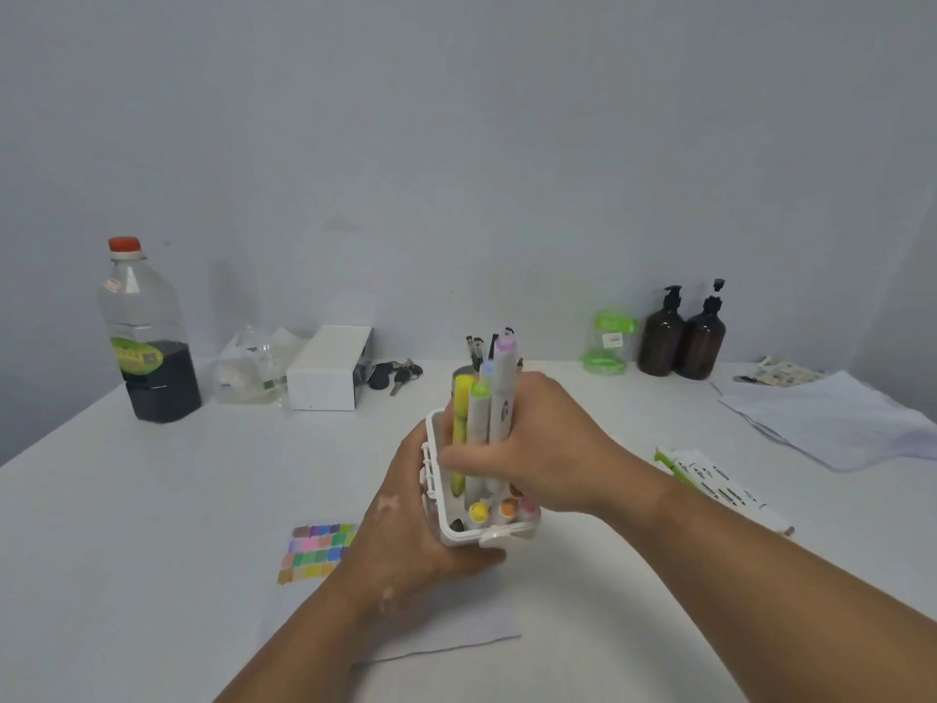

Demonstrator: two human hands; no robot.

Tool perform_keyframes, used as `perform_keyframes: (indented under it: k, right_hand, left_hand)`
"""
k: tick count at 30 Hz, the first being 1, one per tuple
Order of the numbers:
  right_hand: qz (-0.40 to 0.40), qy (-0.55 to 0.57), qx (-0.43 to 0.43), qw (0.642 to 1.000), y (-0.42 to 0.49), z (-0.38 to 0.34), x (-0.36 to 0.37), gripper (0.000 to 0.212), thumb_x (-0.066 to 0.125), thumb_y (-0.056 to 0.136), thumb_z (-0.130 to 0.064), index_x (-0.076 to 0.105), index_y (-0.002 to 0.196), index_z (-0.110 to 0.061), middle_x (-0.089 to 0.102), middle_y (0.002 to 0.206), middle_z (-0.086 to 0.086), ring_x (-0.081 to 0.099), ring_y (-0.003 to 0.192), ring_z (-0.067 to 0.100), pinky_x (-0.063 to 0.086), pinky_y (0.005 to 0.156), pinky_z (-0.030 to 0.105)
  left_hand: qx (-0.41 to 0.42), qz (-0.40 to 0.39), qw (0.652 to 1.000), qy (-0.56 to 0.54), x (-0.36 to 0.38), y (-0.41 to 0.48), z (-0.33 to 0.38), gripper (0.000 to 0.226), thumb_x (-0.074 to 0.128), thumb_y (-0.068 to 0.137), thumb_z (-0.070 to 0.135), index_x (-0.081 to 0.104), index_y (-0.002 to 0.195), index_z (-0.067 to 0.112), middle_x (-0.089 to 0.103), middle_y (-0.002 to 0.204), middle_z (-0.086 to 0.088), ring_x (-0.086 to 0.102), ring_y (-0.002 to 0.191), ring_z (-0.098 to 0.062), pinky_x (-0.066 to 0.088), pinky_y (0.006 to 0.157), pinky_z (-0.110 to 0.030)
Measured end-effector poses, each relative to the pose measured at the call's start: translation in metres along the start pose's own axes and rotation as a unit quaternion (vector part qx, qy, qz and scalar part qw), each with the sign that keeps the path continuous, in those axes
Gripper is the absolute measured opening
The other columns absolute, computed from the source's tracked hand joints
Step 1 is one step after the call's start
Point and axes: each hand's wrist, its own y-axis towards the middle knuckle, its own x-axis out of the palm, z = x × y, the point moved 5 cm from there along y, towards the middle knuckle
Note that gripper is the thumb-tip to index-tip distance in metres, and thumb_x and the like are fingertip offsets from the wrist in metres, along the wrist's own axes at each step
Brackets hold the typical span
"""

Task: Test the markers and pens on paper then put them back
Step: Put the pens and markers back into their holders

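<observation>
Markers [489, 398], white barrels, coloured caps, bunched upright over white case [459, 532]

No writing can be read. The large bottle [147, 307] at the left of the counter [152, 499] carries a green label [136, 353] whose yellowish print is too blurred to make out. The loose markers [720, 482] lying at the right bear dark printing along their white barrels, too small to read. The green jar [603, 365] at the back has a small pale sticker [614, 339], also illegible.
</observation>
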Motion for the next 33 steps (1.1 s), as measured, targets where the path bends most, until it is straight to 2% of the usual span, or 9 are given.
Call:
perform_keyframes:
  k: [5, 8, 11, 16, 19, 23, 26, 29, 33]
  right_hand:
    - [-0.035, -0.073, -0.046, 0.996, -0.007, -0.006, -0.001, 0.028, 0.086, 0.069, -0.031, 0.066, 0.089, -0.031, 0.07, 0.086, -0.013, 0.066, 0.077, 0.003, 0.056, 0.068, 0.025]
    - [-0.052, -0.068, -0.043, 0.995, -0.012, -0.003, -0.003, 0.033, 0.09, 0.066, -0.028, 0.065, 0.087, -0.036, 0.07, 0.088, -0.02, 0.064, 0.08, -0.002, 0.047, 0.066, 0.011]
    - [-0.061, -0.018, -0.027, 0.998, -0.018, -0.001, -0.012, 0.034, 0.093, 0.067, -0.021, 0.069, 0.087, -0.034, 0.074, 0.091, -0.014, 0.069, 0.084, -0.001, 0.057, 0.073, 0.017]
    - [0.1, 0.13, 0.02, 0.986, -0.02, 0.027, -0.083, 0.008, 0.082, 0.084, -0.021, 0.075, 0.083, -0.021, 0.079, 0.081, 0.0, 0.075, 0.075, 0.012, 0.059, 0.064, 0.023]
    - [0.193, 0.042, 0.174, 0.965, -0.031, 0.09, -0.122, 0.01, 0.073, 0.092, -0.02, 0.076, 0.083, -0.016, 0.079, 0.082, 0.004, 0.075, 0.072, 0.014, 0.063, 0.066, 0.03]
    - [0.011, -0.262, 0.315, 0.912, -0.048, 0.169, -0.101, 0.033, 0.072, 0.087, -0.038, 0.075, 0.103, -0.008, 0.076, 0.102, 0.007, 0.069, 0.087, 0.021, 0.056, 0.074, 0.031]
    - [-0.022, -0.291, 0.332, 0.897, -0.056, 0.192, -0.078, 0.036, 0.07, 0.078, -0.054, 0.062, 0.087, -0.02, 0.065, 0.084, -0.008, 0.055, 0.068, 0.007, 0.042, 0.053, 0.026]
    - [-0.029, -0.294, 0.333, 0.896, -0.053, 0.203, -0.062, 0.034, 0.062, 0.066, -0.053, 0.062, 0.058, -0.02, 0.065, 0.06, -0.009, 0.062, 0.057, 0.004, 0.044, 0.051, 0.025]
    - [-0.047, -0.324, 0.335, 0.883, -0.041, 0.208, -0.051, 0.032, 0.063, 0.07, -0.051, 0.059, 0.062, -0.02, 0.062, 0.068, -0.003, 0.061, 0.068, 0.01, 0.044, 0.054, 0.025]
  left_hand:
    - [0.026, 0.0, 1.0, 0.004, 0.0, 0.001, 0.005, 0.107, 0.099, 0.055, 0.025, 0.037, 0.139, 0.049, 0.057, 0.132, 0.025, 0.058, 0.119, 0.002, 0.05, 0.085, -0.007]
    - [0.004, -0.003, 1.0, 0.001, 0.0, -0.002, -0.001, 0.106, 0.098, 0.055, 0.023, 0.037, 0.138, 0.047, 0.058, 0.131, 0.022, 0.06, 0.117, -0.001, 0.05, 0.08, -0.008]
    - [-0.021, -0.011, 1.0, 0.011, 0.002, 0.0, -0.005, 0.108, 0.098, 0.055, 0.024, 0.034, 0.139, 0.047, 0.058, 0.128, 0.024, 0.06, 0.114, 0.001, 0.05, 0.077, -0.006]
    - [-0.067, -0.028, 0.997, -0.002, 0.01, 0.005, -0.008, 0.113, 0.099, 0.051, 0.039, 0.026, 0.135, 0.06, 0.06, 0.123, 0.028, 0.062, 0.109, 0.003, 0.052, 0.075, -0.008]
    - [-0.068, -0.034, 0.997, -0.008, 0.021, 0.01, -0.006, 0.112, 0.099, 0.052, 0.038, 0.026, 0.132, 0.065, 0.06, 0.122, 0.029, 0.063, 0.109, 0.003, 0.053, 0.076, -0.009]
    - [-0.066, -0.038, 0.997, -0.014, 0.039, 0.021, -0.006, 0.11, 0.098, 0.052, 0.036, 0.027, 0.129, 0.069, 0.062, 0.121, 0.028, 0.064, 0.108, 0.001, 0.054, 0.078, -0.011]
    - [-0.074, -0.048, 0.996, -0.02, 0.05, 0.028, -0.01, 0.115, 0.097, 0.051, 0.044, 0.026, 0.142, 0.052, 0.061, 0.124, 0.028, 0.063, 0.114, -0.002, 0.056, 0.089, -0.019]
    - [-0.066, -0.043, 0.997, -0.017, 0.052, 0.03, -0.012, 0.111, 0.096, 0.051, 0.047, 0.027, 0.137, 0.06, 0.06, 0.122, 0.033, 0.06, 0.114, 0.005, 0.053, 0.082, -0.008]
    - [-0.058, -0.045, 0.997, -0.021, 0.053, 0.03, -0.011, 0.1, 0.09, 0.047, 0.057, 0.036, 0.13, 0.056, 0.057, 0.12, 0.04, 0.058, 0.112, 0.012, 0.047, 0.079, -0.001]
